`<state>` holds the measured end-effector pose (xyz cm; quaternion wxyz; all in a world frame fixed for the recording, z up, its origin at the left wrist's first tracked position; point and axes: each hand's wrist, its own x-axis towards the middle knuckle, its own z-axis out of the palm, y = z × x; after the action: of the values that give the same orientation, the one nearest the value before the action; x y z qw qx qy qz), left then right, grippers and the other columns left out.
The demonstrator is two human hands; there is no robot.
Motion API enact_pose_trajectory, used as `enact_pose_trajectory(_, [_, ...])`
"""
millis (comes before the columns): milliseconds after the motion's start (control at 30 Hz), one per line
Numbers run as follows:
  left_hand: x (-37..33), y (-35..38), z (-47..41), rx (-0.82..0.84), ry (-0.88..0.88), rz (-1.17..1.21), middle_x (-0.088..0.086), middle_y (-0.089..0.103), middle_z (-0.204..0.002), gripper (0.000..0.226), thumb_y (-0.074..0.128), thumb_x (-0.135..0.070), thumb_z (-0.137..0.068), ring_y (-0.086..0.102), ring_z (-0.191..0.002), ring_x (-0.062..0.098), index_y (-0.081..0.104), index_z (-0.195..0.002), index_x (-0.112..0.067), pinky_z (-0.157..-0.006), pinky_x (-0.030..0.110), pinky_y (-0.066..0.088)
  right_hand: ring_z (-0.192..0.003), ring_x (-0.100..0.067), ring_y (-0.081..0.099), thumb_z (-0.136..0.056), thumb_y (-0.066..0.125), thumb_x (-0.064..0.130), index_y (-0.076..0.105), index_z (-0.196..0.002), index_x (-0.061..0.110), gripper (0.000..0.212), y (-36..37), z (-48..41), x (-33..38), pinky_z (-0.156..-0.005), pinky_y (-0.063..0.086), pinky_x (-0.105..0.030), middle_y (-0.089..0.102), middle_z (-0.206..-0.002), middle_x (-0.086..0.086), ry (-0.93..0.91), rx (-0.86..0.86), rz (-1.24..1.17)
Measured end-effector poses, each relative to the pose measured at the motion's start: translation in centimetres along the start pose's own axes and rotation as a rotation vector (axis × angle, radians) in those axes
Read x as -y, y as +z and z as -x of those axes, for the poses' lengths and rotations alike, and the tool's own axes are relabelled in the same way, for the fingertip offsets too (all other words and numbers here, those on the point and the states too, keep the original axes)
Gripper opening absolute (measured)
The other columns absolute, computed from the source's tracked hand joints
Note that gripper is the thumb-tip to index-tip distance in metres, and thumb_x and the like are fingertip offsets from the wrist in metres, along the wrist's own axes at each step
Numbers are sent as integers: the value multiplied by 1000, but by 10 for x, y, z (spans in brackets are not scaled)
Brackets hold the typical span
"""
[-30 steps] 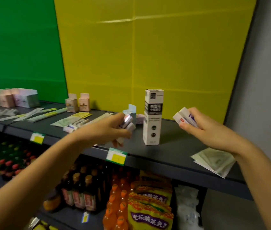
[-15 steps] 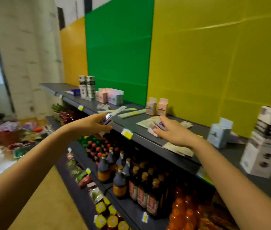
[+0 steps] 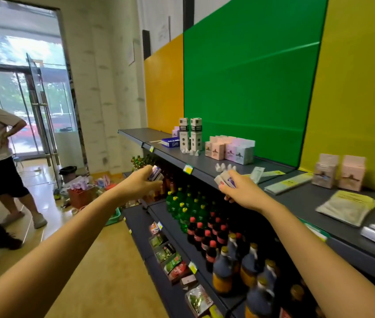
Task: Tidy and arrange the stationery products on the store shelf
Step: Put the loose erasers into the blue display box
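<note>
Left hand point(image 3: 140, 184), fingers clamped on small purple-printed boxes point(image 3: 155, 175) at its tips, nine o'clock of right hand point(image 3: 242, 192), fingers pinching white packs point(image 3: 224, 181) against grey shelf point(image 3: 205, 167) edge

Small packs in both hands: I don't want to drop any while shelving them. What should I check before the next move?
1. Left hand grips the left-hand packs firmly: ok.
2. Right hand grips the right-hand packs firmly: ok.
3. Bare spot on the top shelf beside the loose white pieces: ok.
4. Left hand above the shelf: not ok, it is out in front of the edge, above the bottles.
5. Packs match the white pieces: cannot tell, too small and blurred.
</note>
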<state>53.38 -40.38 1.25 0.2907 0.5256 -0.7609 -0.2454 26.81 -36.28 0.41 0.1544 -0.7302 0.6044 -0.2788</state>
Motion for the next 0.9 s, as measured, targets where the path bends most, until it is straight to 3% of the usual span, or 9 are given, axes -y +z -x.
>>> enact_pose_trajectory(67, [19, -15, -21, -38, 0, 13, 18, 49, -91, 32, 54, -20, -91, 51, -71, 23, 42, -109, 4, -63, 37, 51, -91, -28, 50, -96, 44, 28, 41, -108, 9, 23, 12, -33, 14, -65, 32, -31, 56, -94, -11, -14, -10, 10])
enact_pose_trajectory(200, [58, -30, -69, -85, -10, 35, 14, 53, -91, 30, 53, -21, -92, 53, -65, 16, 43, -110, 0, -49, 20, 48, -83, -23, 45, -96, 44, 28, 41, -123, 8, 34, 38, -101, 28, -62, 27, -32, 52, -88, -6, -9, -15, 16])
enact_pose_trajectory(300, [90, -35, -113, -121, -2, 1, 13, 55, -89, 29, 53, -23, -91, 51, -64, 16, 44, -107, 0, -52, 23, 42, -81, -24, 51, -95, 46, 28, 41, -122, 8, 34, 61, -157, 27, -58, 36, -29, 56, -100, -12, -3, 0, -19])
enact_pose_trajectory(400, [118, -45, -164, -128, 6, -20, 12, 56, -87, 23, 54, -24, -91, 55, -72, 21, 47, -98, -3, -61, 34, 47, -80, -24, 47, -94, 47, 26, 43, -119, 8, 31, 80, -219, 24, -54, 33, -24, 51, -96, -9, 5, 15, -17])
enact_pose_trajectory(467, [133, -54, -201, -127, 20, -5, 9, 56, -82, 20, 55, -26, -90, 56, -70, 20, 47, -92, -7, -67, 37, 51, -85, -23, 44, -94, 47, 26, 43, -119, 11, 29, 87, -265, 23, -60, 33, -25, 53, -97, -10, -6, 15, 7])
enact_pose_trajectory(567, [154, -68, -256, -120, 15, 4, 3, 56, -74, 21, 56, -27, -90, 55, -60, 12, 46, -84, -10, -55, 23, 46, -94, -25, 48, -94, 48, 26, 41, -129, 6, 42, 94, -333, 24, -77, 39, -31, 53, -125, -18, 8, 6, 20])
enact_pose_trajectory(700, [178, -83, -321, -88, 32, -28, 2, 54, -74, 20, 55, -28, -90, 51, -61, 12, 45, -82, -14, -58, 25, 42, -102, -32, 53, -93, 50, 27, 45, -119, 2, 36, 111, -410, 21, -80, 41, -36, 54, -121, -20, 34, 12, 72])
enact_pose_trajectory(900, [224, -100, -404, -19, 78, -36, -3, 46, -68, 27, 52, -28, -92, 42, -55, 9, 37, -71, -22, -45, 11, 37, -102, -32, 55, -93, 48, 28, 43, -106, 7, 25, 135, -501, 18, -79, 41, -36, 56, -120, -22, 49, 26, 150])
